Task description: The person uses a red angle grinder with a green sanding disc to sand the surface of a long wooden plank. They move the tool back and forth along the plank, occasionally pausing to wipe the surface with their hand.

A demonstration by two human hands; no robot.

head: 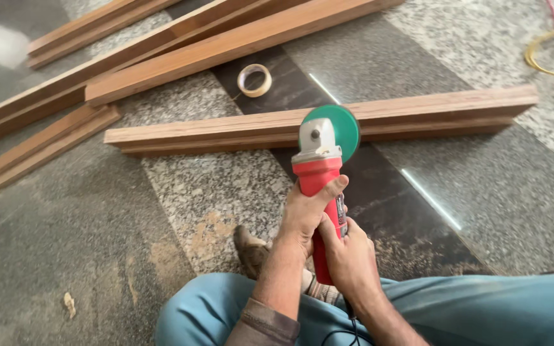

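The grinder (320, 186) has a red plastic body with a slight shine, a grey metal head that looks matt, and a green disc (335, 128) with a flat, dull face. Just behind the disc lies a long beam (226, 131) of brown wood, with fine grain and a smooth, matt surface. Further behind the beam are more wooden planks (161, 51) of the same kind, and between them a roll of tape (254, 80), pale and a little glossy. The floor (456, 166) under the beam is polished stone, speckled grey and dark, glossy with light reflections, and dusty with sawdust near the trousers (469, 307) of soft blue cloth.
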